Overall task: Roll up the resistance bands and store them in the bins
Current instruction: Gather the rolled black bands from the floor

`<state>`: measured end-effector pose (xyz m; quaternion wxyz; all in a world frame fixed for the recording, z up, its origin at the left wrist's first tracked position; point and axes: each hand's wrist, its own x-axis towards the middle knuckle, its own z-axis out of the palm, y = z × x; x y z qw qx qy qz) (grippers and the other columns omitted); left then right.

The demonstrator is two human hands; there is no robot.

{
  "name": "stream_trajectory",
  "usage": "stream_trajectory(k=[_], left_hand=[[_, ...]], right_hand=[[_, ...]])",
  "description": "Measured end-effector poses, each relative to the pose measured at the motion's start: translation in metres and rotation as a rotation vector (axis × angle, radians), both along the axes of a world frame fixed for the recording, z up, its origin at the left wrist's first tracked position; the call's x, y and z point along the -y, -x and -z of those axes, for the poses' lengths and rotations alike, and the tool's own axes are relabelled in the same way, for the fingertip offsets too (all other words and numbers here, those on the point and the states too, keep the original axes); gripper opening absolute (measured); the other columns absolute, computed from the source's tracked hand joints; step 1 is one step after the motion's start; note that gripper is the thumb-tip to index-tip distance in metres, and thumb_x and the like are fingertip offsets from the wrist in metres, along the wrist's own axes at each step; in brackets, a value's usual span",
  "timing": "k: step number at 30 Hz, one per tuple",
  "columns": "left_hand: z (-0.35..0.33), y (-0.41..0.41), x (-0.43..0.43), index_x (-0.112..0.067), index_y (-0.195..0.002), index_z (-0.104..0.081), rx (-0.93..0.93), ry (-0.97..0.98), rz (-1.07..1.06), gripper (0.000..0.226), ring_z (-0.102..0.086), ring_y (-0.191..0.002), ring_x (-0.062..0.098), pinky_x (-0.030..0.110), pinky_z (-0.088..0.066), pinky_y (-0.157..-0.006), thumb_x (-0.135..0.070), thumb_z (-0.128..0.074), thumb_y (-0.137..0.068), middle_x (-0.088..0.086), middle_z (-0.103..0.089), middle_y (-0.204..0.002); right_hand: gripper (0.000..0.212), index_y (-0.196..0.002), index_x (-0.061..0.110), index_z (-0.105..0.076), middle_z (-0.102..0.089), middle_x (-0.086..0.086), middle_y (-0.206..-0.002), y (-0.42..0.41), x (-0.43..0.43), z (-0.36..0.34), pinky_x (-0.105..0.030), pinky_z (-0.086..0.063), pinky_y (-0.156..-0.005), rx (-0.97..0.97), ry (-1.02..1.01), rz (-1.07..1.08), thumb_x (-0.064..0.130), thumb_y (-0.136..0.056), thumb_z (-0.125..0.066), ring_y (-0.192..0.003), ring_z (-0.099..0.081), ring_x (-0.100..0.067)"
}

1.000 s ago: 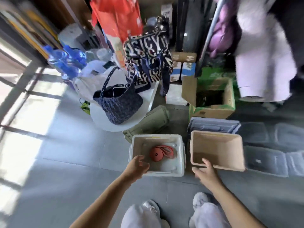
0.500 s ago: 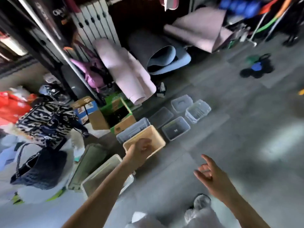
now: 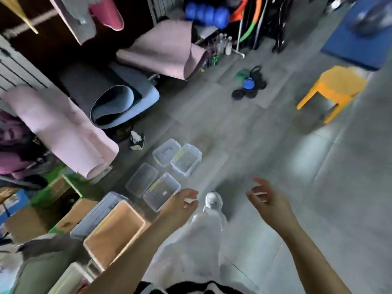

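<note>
Motion blur softens the whole view over a grey tiled floor [image 3: 282, 149]. The left hand [image 3: 180, 205] and right hand [image 3: 269, 200] hang out in front, well apart, above a white shoe [image 3: 213, 200]; each grip is loose, fingers lightly curled, and holds nothing. At lower left a tan bin [image 3: 114, 232] sits open-topped on the floor, with a white bin [image 3: 70, 279] nearer the edge, too blurred to read its contents. Beyond them stand several clear bins [image 3: 161, 194], close together. Orange and green bands [image 3: 251, 24] hang from a rack at the far wall, well away from the bins. A yellow stool [image 3: 331, 90] stands at right, and rolled pink mats [image 3: 63, 132] lie at left.
</note>
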<state>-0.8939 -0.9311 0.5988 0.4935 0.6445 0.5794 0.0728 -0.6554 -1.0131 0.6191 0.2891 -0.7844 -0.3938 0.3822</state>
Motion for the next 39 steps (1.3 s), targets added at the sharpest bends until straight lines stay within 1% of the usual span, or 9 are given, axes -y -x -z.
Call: stream_trajectory(k=[7, 10, 15, 19, 22, 26, 29, 34, 39], left_hand=[[0.03, -0.134, -0.159, -0.032, -0.091, -0.059, 0.036, 0.068, -0.011, 0.024, -0.061, -0.079, 0.017, 0.03, -0.049, -0.081, -0.008, -0.06, -0.088, 0.006, -0.066, -0.102], [0.015, -0.226, -0.252, -0.034, -0.091, -0.058, 0.071, 0.067, 0.066, 0.02, -0.06, -0.07, 0.001, 0.013, -0.045, -0.066, -0.015, -0.058, -0.09, -0.007, -0.065, -0.092], [-0.026, -0.378, -0.38, -0.032, -0.091, -0.058, 0.182, 0.036, 0.157, 0.024, -0.06, -0.075, 0.022, 0.033, -0.049, -0.072, -0.009, -0.059, -0.089, 0.003, -0.063, -0.096], [-0.026, -0.482, -0.462, -0.033, -0.096, -0.057, 0.192, -0.005, 0.224, 0.017, -0.06, -0.079, 0.016, 0.023, -0.042, -0.062, -0.017, -0.059, -0.089, -0.003, -0.063, -0.098], [-0.005, -0.538, -0.506, -0.029, -0.1, -0.058, 0.142, -0.007, 0.152, 0.017, -0.059, -0.077, 0.012, 0.017, -0.043, -0.058, -0.015, -0.058, -0.09, -0.003, -0.063, -0.098], [0.013, -0.599, -0.536, -0.018, -0.112, -0.059, 0.078, 0.072, -0.029, 0.021, -0.063, -0.084, 0.016, 0.028, -0.051, -0.082, -0.019, -0.058, -0.091, 0.002, -0.064, -0.108], [0.013, -0.632, -0.559, -0.025, -0.108, -0.058, 0.066, 0.15, -0.157, 0.017, -0.064, -0.085, 0.014, 0.022, -0.049, -0.072, -0.024, -0.058, -0.091, -0.003, -0.064, -0.103], [0.028, -0.666, -0.632, -0.018, -0.104, -0.06, 0.028, 0.161, -0.42, 0.013, -0.063, -0.076, 0.015, 0.013, -0.042, -0.058, -0.015, -0.057, -0.092, 0.002, -0.063, -0.094], [0.056, -0.711, -0.751, -0.018, -0.112, -0.057, 0.002, 0.218, -0.406, 0.019, -0.058, -0.074, 0.009, 0.01, -0.041, -0.052, -0.02, -0.052, -0.094, 0.006, -0.063, -0.103]], right_hand=[[0.037, -0.118, 0.03, -0.055, -0.063, 0.014, -0.091, -0.151, -0.133, 0.01, -0.01, -0.043, -0.057, -0.019, 0.025, 0.09, 0.026, -0.084, -0.068, -0.07, -0.062, 0.007], [0.035, -0.115, 0.033, -0.055, -0.064, 0.014, -0.091, -0.22, -0.179, -0.005, -0.01, -0.045, -0.058, 0.008, 0.039, 0.148, 0.028, -0.083, -0.068, -0.07, -0.062, 0.008], [0.033, -0.11, 0.032, -0.058, -0.066, 0.011, -0.091, -0.317, -0.224, -0.009, -0.009, -0.046, -0.06, -0.016, 0.088, 0.307, 0.023, -0.081, -0.071, -0.075, -0.066, -0.003], [0.034, -0.111, 0.02, -0.063, -0.07, 0.006, -0.088, -0.407, -0.285, 0.009, -0.014, -0.048, -0.065, -0.072, 0.138, 0.353, 0.018, -0.079, -0.073, -0.072, -0.068, -0.006], [0.033, -0.11, 0.022, -0.062, -0.068, 0.007, -0.088, -0.488, -0.362, 0.015, -0.009, -0.045, -0.064, -0.034, 0.121, 0.266, 0.018, -0.079, -0.073, -0.065, -0.064, 0.002], [0.034, -0.116, 0.016, -0.059, -0.066, -0.001, -0.088, -0.597, -0.488, 0.0, -0.016, -0.046, -0.066, 0.01, 0.144, 0.04, 0.015, -0.083, -0.068, -0.071, -0.065, -0.01], [0.032, -0.113, 0.011, -0.059, -0.064, -0.005, -0.083, -0.658, -0.583, -0.012, -0.018, -0.047, -0.066, 0.084, 0.165, -0.137, 0.012, -0.083, -0.069, -0.065, -0.061, -0.011], [0.037, -0.119, 0.011, -0.058, -0.068, -0.006, -0.093, -0.724, -0.74, -0.006, -0.033, -0.049, -0.078, 0.195, 0.16, -0.346, 0.018, -0.084, -0.068, -0.088, -0.068, -0.023], [0.04, -0.123, 0.012, -0.056, -0.067, -0.009, -0.103, -0.77, -0.86, 0.028, -0.031, -0.047, -0.083, 0.153, 0.179, -0.36, 0.021, -0.085, -0.067, -0.089, -0.067, -0.021]])
